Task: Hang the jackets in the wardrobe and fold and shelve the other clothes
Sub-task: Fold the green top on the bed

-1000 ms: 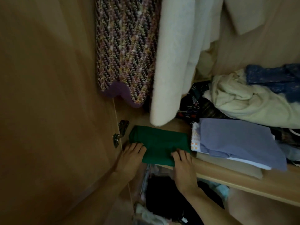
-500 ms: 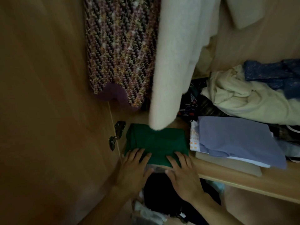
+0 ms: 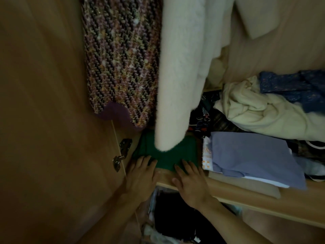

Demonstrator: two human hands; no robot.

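A folded green garment (image 3: 168,155) lies at the left end of the wooden wardrobe shelf (image 3: 246,199). My left hand (image 3: 140,175) lies flat with straight fingers touching the garment's front left edge. My right hand (image 3: 190,180) lies flat too, its fingertips on the front right edge. Above the shelf hang a purple tweed jacket (image 3: 119,60) and a white fluffy jacket (image 3: 181,67); the white one's sleeve end covers part of the green garment.
Right of the green garment sits a folded lilac shirt (image 3: 249,155) on a stack. Behind it lie a crumpled cream garment (image 3: 260,111) and a blue patterned one (image 3: 293,87). The wardrobe door (image 3: 52,120) with a metal hinge (image 3: 122,154) stands left. Dark clothes (image 3: 175,219) fill the space below.
Both hands have pushed the green garment deeper onto the shelf, under the white jacket's sleeve. More bare shelf edge shows in front of it.
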